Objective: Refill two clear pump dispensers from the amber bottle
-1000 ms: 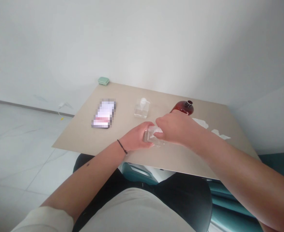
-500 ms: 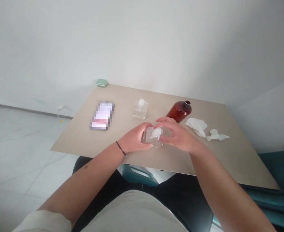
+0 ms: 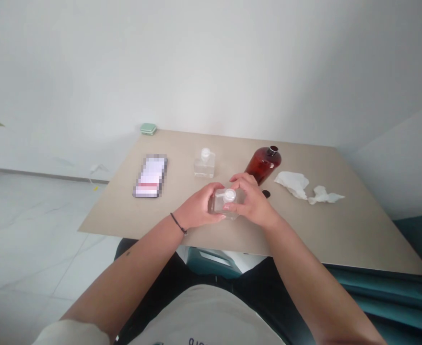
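A clear square pump bottle stands near the table's front edge, between my two hands. My left hand is wrapped round its left side, thumb at the back and fingers at the front. The fingers and thumb of my right hand close about the white pump head, whose nozzle points left. Just behind my right hand is a brown bottle with an open neck. A small black cap lies beside that hand, partly covered by it.
Farther back stands a second clear pump bottle. A phone with a blurred screen lies at the left. Crumpled tissues are at the right. A small green case sits at the table's far left corner, near the wall.
My right hand has shifted left, closer round the pump head. The nozzle has turned from pointing toward me to pointing left. The black cap has come into sight beside my right hand.
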Tool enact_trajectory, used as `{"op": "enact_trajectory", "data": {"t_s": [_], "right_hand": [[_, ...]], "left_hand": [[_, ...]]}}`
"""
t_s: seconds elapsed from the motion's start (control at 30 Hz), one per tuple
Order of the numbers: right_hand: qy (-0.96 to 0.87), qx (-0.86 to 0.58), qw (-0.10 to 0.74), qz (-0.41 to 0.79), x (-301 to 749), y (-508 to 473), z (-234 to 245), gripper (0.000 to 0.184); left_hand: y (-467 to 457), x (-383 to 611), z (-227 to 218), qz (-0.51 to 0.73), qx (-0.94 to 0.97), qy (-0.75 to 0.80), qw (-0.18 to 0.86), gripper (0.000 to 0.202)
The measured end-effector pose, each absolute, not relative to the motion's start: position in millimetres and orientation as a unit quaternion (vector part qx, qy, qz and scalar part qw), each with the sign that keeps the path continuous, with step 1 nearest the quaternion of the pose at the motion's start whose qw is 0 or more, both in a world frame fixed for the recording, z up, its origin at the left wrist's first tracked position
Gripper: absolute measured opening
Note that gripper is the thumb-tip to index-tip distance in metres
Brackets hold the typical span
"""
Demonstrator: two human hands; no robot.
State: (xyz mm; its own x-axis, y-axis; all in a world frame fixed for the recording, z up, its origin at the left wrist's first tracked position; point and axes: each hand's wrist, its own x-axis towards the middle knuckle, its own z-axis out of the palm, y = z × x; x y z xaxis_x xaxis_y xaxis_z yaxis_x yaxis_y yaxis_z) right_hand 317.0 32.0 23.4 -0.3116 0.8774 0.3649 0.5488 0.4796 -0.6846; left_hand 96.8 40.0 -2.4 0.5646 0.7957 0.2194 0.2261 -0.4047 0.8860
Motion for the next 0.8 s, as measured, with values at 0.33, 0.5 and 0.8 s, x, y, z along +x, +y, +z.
{"op": "enact_trajectory", "data": {"t_s": [0.33, 0.5, 0.8], "right_hand": [[-0.733, -0.396, 0.462, 0.305, 316.1, 24.7, 9.9, 0.030], [-0.744, -0.377, 0.449, 0.321, 314.9, 21.9, 13.0, 0.032], [-0.741, -0.412, 0.433, 0.306, 316.1, 21.4, 10.4, 0.037]], "left_hand": [[39.9, 95.7, -3.9, 0.324, 0.773, 0.329, 0.434, 0.073], [39.3, 95.7, -2.2, 0.330, 0.773, 0.327, 0.432, 0.075], [39.2, 95.1, -2.7, 0.328, 0.776, 0.327, 0.429, 0.074]]}}
